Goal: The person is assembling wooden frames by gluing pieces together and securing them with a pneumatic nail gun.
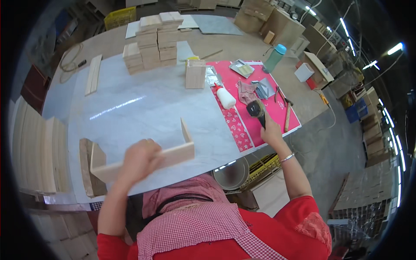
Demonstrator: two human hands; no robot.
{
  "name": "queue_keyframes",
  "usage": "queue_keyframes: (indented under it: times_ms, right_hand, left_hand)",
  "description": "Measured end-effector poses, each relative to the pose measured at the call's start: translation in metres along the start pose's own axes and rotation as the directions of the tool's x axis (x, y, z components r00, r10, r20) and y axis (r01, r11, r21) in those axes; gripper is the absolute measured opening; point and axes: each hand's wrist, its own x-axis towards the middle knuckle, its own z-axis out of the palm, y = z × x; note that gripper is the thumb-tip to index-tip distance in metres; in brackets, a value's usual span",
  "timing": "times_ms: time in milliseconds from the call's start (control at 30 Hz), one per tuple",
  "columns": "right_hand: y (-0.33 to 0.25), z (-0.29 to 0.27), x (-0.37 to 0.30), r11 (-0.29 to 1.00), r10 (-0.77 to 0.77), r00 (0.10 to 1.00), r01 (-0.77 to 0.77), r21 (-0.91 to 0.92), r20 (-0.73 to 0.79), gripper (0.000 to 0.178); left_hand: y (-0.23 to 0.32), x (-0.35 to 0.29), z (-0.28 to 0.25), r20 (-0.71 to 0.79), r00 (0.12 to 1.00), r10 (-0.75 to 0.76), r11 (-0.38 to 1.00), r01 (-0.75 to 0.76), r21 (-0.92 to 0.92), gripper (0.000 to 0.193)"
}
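Observation:
My left hand [141, 160] is closed over the long front board of a pale wooden U-shaped frame [180, 153]. The frame stands on edge near the table's front, with a short board rising at each end. Its left end is beside a rough brown wooden block [89, 160]. In my right hand [271, 131] is a mallet [256, 109] with a dark head, gripped by its black handle and raised over the pink sheet [255, 125]. A white glue bottle [226, 98] with a red tip lies left of the mallet, and a crumpled pink cloth [247, 92] lies just beyond it.
Stacked wooden boards [149, 50] stand at the back of the table, with a smaller stack [196, 74] nearer. More boards [39, 147] stand at the left edge. Pliers [284, 99], a wooden stick [287, 117] and a teal bottle [275, 58] are at the right.

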Motion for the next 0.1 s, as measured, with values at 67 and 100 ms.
queue_keyframes:
  times_ms: [67,100]
  right_hand:
    - [0.007,0.026,0.004,0.992,0.104,0.994,-0.102,-0.074,0.03,0.078]
    - [0.011,0.037,0.004,0.967,0.207,0.976,-0.195,-0.163,0.063,0.082]
  left_hand:
    - [0.008,0.001,0.034,-0.107,0.978,0.178,0.951,-0.142,0.276,0.023]
    - [0.013,0.001,0.048,-0.056,0.993,0.101,0.95,-0.079,0.302,0.028]
